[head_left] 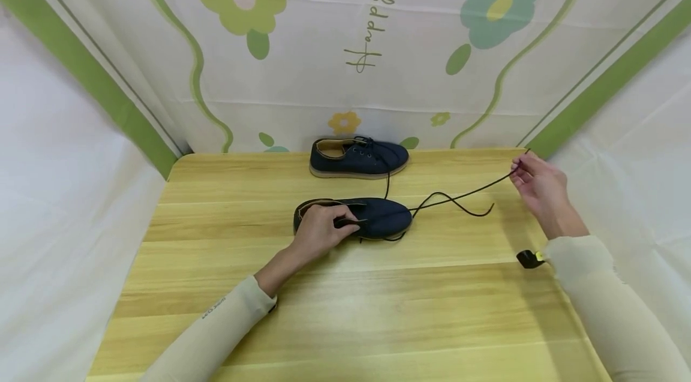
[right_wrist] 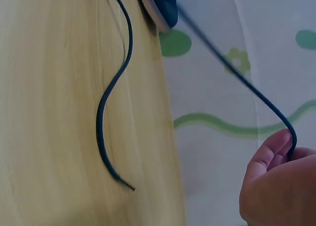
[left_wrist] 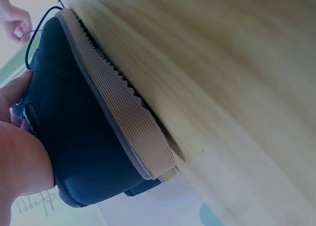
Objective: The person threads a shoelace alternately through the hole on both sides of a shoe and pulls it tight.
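Note:
A dark navy shoe (head_left: 385, 217) lies on the table with its toe to the right. My left hand (head_left: 321, 229) pinches the near edge of its opening between thumb and fingers. In the left wrist view, the shoe's heel and ribbed tan sole (left_wrist: 118, 102) show beside that hand (left_wrist: 22, 157). My right hand (head_left: 542, 190), off to the right, pinches a dark shoelace (head_left: 486, 186) that stretches from the shoe, nearly taut. Another lace end (right_wrist: 100, 127) curves loosely over the wood in the right wrist view. The fingertips of the right hand (right_wrist: 276, 181) are partly hidden.
A matching navy shoe (head_left: 358, 167) with a threaded lace stands at the table's back edge; a lace length trails from it toward the nearer shoe. Behind the wooden table (head_left: 378, 310) hangs a flowered curtain (head_left: 324, 88). A black wrist camera (head_left: 529, 259) sits at the right sleeve.

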Demonstrator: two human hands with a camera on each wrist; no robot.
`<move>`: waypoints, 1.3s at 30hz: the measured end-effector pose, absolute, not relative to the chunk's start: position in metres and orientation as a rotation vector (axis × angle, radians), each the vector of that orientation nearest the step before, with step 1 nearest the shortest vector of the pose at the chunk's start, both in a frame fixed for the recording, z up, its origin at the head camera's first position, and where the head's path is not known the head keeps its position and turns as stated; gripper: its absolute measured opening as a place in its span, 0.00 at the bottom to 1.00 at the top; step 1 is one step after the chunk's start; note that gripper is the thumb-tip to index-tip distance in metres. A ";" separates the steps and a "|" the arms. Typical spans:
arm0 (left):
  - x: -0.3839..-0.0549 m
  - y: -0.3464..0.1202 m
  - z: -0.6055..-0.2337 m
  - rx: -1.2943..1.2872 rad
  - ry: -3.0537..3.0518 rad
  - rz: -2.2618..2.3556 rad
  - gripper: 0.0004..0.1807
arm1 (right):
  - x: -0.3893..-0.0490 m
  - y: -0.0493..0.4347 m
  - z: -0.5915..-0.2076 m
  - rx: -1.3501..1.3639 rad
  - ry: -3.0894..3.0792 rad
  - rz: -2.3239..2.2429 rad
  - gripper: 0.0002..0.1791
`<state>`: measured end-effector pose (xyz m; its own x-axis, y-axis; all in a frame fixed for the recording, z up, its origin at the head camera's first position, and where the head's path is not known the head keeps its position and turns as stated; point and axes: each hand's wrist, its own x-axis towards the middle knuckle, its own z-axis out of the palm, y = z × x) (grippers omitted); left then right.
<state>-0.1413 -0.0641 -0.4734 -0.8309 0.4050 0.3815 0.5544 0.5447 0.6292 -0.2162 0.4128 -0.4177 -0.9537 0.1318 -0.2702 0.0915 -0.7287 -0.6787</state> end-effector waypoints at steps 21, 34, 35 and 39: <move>-0.150 -0.066 -0.458 -0.791 -2.293 -1.222 0.06 | -0.182 0.293 -0.368 0.153 -1.970 2.643 0.05; -0.176 -0.073 -0.437 -0.767 -2.858 -1.109 0.15 | -0.165 0.240 -0.369 0.213 -2.289 2.536 0.03; -0.177 -0.072 -0.437 -0.770 -2.875 -1.106 0.14 | -0.164 0.236 -0.370 0.215 -2.303 2.536 0.03; -0.180 -0.067 -0.441 -0.764 -2.887 -1.095 0.12 | -0.162 0.225 -0.375 0.243 -2.351 2.533 0.05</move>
<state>-0.1805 -0.0670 -0.4414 -0.8839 0.4493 0.1296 0.4222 0.6476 0.6343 -0.1621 0.2249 -0.3752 -0.9387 -0.3247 -0.1154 0.1393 -0.0514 -0.9889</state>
